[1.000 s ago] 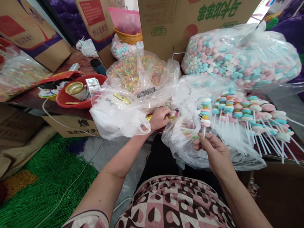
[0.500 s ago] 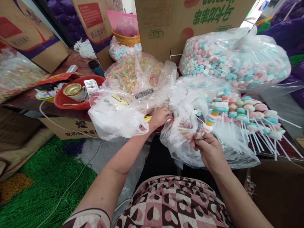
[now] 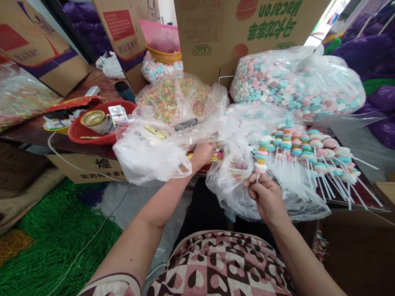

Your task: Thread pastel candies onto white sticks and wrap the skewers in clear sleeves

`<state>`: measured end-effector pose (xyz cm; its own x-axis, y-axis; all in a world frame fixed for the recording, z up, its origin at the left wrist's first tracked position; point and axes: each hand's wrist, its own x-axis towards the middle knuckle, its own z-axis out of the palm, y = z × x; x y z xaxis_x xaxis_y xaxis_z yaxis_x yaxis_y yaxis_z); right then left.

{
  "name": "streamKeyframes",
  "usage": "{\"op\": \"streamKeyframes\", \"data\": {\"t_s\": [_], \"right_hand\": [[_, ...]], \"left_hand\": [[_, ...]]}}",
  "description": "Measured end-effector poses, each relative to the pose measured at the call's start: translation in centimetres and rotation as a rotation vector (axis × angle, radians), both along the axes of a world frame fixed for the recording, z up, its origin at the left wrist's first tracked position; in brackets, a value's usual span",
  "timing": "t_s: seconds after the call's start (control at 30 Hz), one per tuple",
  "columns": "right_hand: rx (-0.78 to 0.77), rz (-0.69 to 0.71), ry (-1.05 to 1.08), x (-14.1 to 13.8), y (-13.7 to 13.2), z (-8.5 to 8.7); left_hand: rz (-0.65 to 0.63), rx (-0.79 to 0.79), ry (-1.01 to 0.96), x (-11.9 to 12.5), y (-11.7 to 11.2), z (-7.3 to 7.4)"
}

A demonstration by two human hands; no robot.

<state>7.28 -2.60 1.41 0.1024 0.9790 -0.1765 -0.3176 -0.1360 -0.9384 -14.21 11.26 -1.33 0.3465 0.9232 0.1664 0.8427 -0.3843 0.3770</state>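
My right hand (image 3: 268, 193) pinches the white stick of a marshmallow skewer (image 3: 261, 158). The skewer stands upright, stacked with blue, pink, orange and white pieces. My left hand (image 3: 203, 153) reaches down among small shiny wrappers (image 3: 219, 153) in gold and pink. Its fingers are curled together, and what they grip is hidden. Right of the held skewer, several finished marshmallow skewers (image 3: 314, 150) lie in a pile, their white sticks pointing toward me. Between my hands sits a crumpled clear plastic bag (image 3: 230, 172).
A big bag of marshmallows (image 3: 296, 84) and a bag of gummy candies (image 3: 182, 96) stand behind. At left are a white plastic bag (image 3: 148, 158) and a red basin (image 3: 83, 135) holding a cup. Cardboard boxes (image 3: 212, 37) rise at the back; green netting (image 3: 61, 238) covers the floor.
My right hand has shifted slightly left with the skewer, which now stands more upright. My left hand has moved a little left among the wrappers. The view has turned slightly.
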Motion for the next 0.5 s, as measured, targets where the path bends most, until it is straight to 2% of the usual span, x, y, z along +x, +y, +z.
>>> {"op": "streamKeyframes", "data": {"t_s": [0.2,0.33,0.5], "right_hand": [[0.010,-0.020,-0.007,0.0,-0.1,-0.2],[0.050,-0.037,-0.023,0.0,0.9,0.6],[0.080,-0.051,-0.137,-0.9,3.4,1.9]], "left_hand": [[0.078,0.067,-0.310,0.8,-0.3,0.3],[-0.004,0.147,-0.677,2.1,-1.6,1.5],[-0.100,0.270,-0.783,4.1,-3.1,2.9]]}}
